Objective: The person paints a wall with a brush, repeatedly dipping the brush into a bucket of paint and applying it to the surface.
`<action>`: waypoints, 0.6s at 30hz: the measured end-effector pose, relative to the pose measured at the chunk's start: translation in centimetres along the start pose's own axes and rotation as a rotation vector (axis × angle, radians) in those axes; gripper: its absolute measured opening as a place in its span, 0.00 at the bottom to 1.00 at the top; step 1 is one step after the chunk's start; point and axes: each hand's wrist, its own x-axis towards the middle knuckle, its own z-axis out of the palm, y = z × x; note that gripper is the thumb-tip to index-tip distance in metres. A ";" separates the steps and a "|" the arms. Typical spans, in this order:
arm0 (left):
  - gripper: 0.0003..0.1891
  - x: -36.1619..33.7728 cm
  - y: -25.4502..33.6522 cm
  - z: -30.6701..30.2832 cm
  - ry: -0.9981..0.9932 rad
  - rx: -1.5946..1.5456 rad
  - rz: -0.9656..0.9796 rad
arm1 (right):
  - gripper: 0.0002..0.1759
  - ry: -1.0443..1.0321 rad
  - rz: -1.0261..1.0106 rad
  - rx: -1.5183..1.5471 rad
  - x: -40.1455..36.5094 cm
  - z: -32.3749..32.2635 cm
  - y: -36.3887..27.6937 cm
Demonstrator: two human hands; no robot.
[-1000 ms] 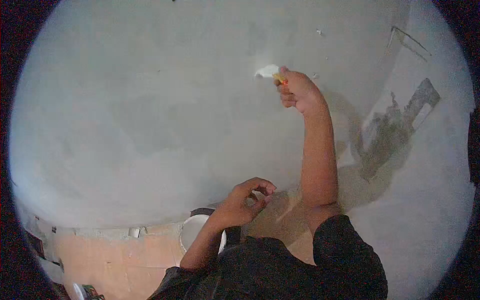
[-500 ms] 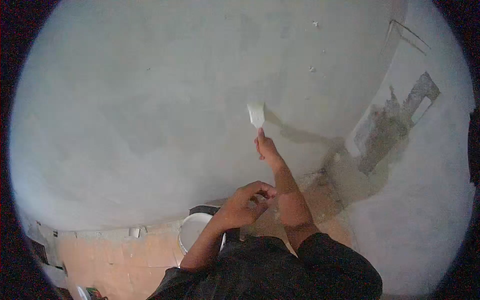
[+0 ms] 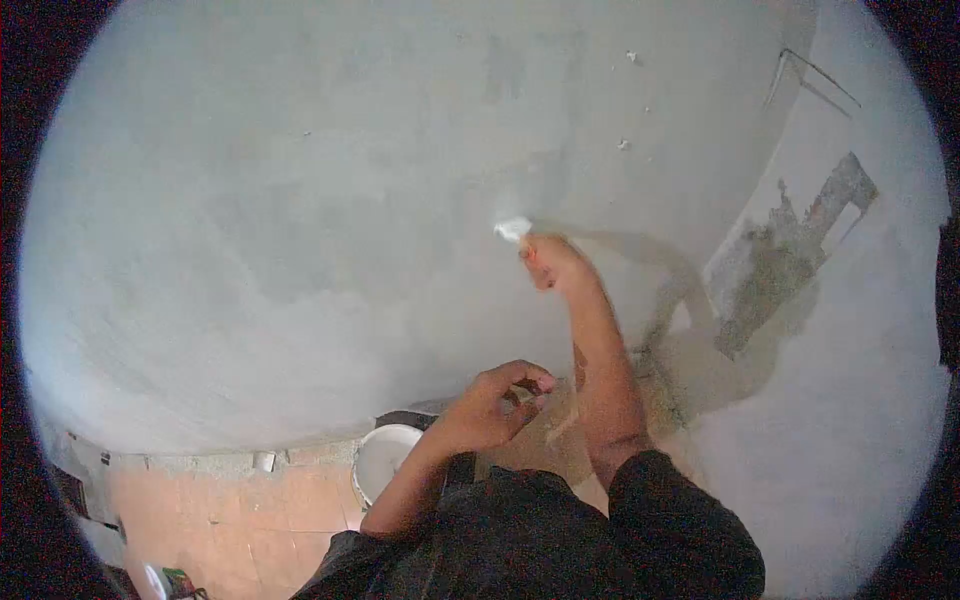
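Note:
My right hand (image 3: 553,263) is wrapped round the handle of a white brush-like tool (image 3: 513,229), whose wide head lies at the grey wall (image 3: 350,200). The tool is slightly blurred, so its exact kind is unclear. Lower down and to the left, my left hand (image 3: 497,405) hangs in front of my body with its fingers curled and a gap between thumb and fingers. Nothing shows in it. Below and left of that hand stands a white bucket (image 3: 378,462), partly hidden by my left forearm.
Orange floor tiles (image 3: 250,510) run along the wall's foot. On the right, a side wall (image 3: 820,430) carries a rough dark patch (image 3: 770,270) and a thin bent wire or frame (image 3: 822,75). Small white lumps (image 3: 624,145) stick to the wall. A colourful object (image 3: 180,583) lies at bottom left.
My right hand has moved up and slightly right, and its wrist has turned. The tool's head looks shorter and more tilted. My left hand has barely moved.

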 end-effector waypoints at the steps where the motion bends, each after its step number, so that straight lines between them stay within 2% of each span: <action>1: 0.13 -0.1 0.4 -0.1 -0.005 0.028 -0.015 | 0.21 -0.089 0.007 0.080 -1.4 -0.2 -2.9; 3: 0.13 0.2 1.8 -1.0 0.019 0.057 -0.018 | 0.20 0.027 -0.093 -0.008 -4.2 0.7 -8.6; 5: 0.13 0.6 3.1 -2.1 0.044 0.075 -0.022 | 0.20 0.028 -0.218 -0.062 -6.9 1.5 -13.1; 6: 0.12 0.8 3.6 -2.7 0.097 0.084 0.012 | 0.20 0.028 -0.219 -0.067 -7.5 1.7 -14.7; 8: 0.10 0.8 4.3 -3.4 0.176 0.080 0.045 | 0.23 -0.068 -0.298 -0.070 -8.5 1.8 -16.5; 9: 0.10 0.9 4.8 -3.8 0.174 0.083 0.052 | 0.23 -0.065 -0.305 -0.072 -9.1 2.1 -16.9; 12: 0.10 0.2 4.8 -3.8 0.194 0.083 0.060 | 0.28 0.102 -0.494 -0.182 -12.2 3.5 -16.1; 13: 0.10 -0.1 4.9 -3.5 0.195 0.086 0.068 | 0.28 0.102 -0.502 -0.184 -12.6 3.7 -16.0; 16: 0.10 -0.4 5.7 -3.8 0.176 0.134 0.125 | 0.29 0.121 -0.700 -0.171 -11.4 4.4 -15.9; 18: 0.10 -0.6 6.2 -4.1 0.172 0.133 0.137 | 0.30 0.194 -0.646 -0.270 -8.4 5.1 -15.2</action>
